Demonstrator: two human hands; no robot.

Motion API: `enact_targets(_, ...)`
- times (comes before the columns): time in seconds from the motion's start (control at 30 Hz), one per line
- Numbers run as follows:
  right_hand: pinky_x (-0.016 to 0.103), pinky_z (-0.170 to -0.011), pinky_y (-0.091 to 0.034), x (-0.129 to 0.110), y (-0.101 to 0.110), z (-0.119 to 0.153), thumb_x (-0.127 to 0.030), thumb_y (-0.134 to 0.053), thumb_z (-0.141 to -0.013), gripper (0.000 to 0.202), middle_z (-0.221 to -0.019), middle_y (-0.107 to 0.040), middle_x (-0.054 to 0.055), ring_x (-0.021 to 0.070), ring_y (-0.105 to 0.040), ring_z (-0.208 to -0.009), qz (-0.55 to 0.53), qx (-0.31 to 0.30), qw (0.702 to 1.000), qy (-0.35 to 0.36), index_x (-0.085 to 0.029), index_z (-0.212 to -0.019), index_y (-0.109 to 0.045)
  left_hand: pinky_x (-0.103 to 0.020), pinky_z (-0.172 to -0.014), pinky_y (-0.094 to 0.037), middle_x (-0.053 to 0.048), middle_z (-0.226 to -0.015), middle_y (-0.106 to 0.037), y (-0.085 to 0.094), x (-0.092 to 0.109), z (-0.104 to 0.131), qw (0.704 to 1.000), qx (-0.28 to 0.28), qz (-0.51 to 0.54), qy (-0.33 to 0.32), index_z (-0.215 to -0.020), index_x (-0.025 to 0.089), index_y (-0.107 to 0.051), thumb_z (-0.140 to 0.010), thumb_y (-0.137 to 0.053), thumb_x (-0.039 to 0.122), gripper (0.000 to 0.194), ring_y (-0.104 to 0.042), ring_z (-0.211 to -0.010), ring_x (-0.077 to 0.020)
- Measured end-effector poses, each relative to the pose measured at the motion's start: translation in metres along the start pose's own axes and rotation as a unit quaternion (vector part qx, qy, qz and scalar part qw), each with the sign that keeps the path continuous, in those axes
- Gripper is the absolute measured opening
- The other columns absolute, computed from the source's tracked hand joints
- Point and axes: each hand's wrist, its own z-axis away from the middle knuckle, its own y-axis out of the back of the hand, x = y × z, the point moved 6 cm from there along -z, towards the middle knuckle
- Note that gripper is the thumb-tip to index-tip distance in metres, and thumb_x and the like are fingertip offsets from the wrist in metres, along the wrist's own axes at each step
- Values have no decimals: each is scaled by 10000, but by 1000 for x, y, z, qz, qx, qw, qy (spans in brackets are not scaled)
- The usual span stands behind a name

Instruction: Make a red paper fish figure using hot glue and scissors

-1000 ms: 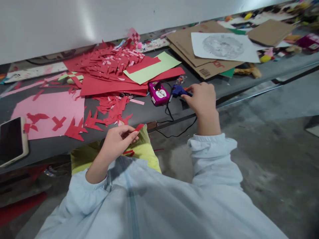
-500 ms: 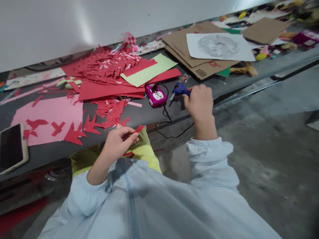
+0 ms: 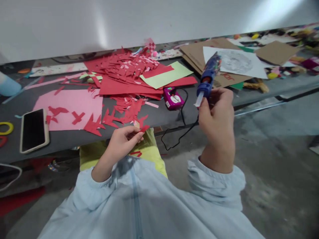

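Observation:
My left hand (image 3: 124, 142) is closed in a pinch on a small red paper piece (image 3: 145, 128), just over my lap at the table's edge. Raised above the table on the right, my right hand (image 3: 220, 121) is wrapped round a blue hot glue gun (image 3: 206, 79). A whitish glue stick (image 3: 198, 99) pokes out of the gun's near end, and its tip points up and away from me. From the gun a black cord (image 3: 171, 146) loops down past the table edge to a purple power socket (image 3: 173, 100). Cut red paper shapes (image 3: 109, 118) lie beyond my left hand.
A heap of red paper cuttings (image 3: 124, 68) and a pale green sheet (image 3: 166, 75) cover the table's middle. On the left are a pink sheet (image 3: 74, 99), a phone (image 3: 35, 130) and yellow and red scissor handles (image 3: 6, 127). Cardboard (image 3: 191, 49) and a printed sheet (image 3: 259, 68) lie at right.
My right hand has lifted the glue gun off the table and tilted it upright. My left hand keeps its pinch on the red paper. The view has shifted left.

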Motion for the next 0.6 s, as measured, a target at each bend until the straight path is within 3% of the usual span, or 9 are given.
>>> enact_targets(0.17,449,-785,-518,-47,-34,8,-491,-480,-942,286,-914,-681,131,263,-673,-850,-156,-90,983,31,-222,-1034,-514,-248,-640,-519,-35,-785,-777,31,0,26,999,36,-22,6,-837,187,-733,-899,-634,373,219,-710,-701,-166)
enact_targets(0.37,434,-675,-505,-86,-88,30,-634,-535,-881,361,-812,-652,84,264,-659,-759,-326,-166,930,21,-273,-896,-517,-253,-651,-468,-19,-807,-773,74,-12,60,986,90,-139,-3,-849,201,-736,-924,-581,299,199,-687,-715,-160)
enact_targets(0.5,403,-664,-482,-99,-110,42,-487,-753,-725,344,-778,-619,38,216,-593,-690,-336,-186,923,-18,-256,-904,-572,-267,-663,-456,-34,-870,-773,95,-21,77,968,121,-219,-16,-907,202,-739,-942,-568,277,191,-677,-748,-168)
enact_targets(0.6,392,-688,-497,-103,-117,48,-341,-826,-569,326,-748,-646,11,187,-574,-656,-309,-171,931,-87,-237,-794,-613,-292,-747,-485,-47,-927,-769,104,-26,83,954,123,-270,-47,-944,197,-733,-969,-537,260,207,-686,-838,-188)
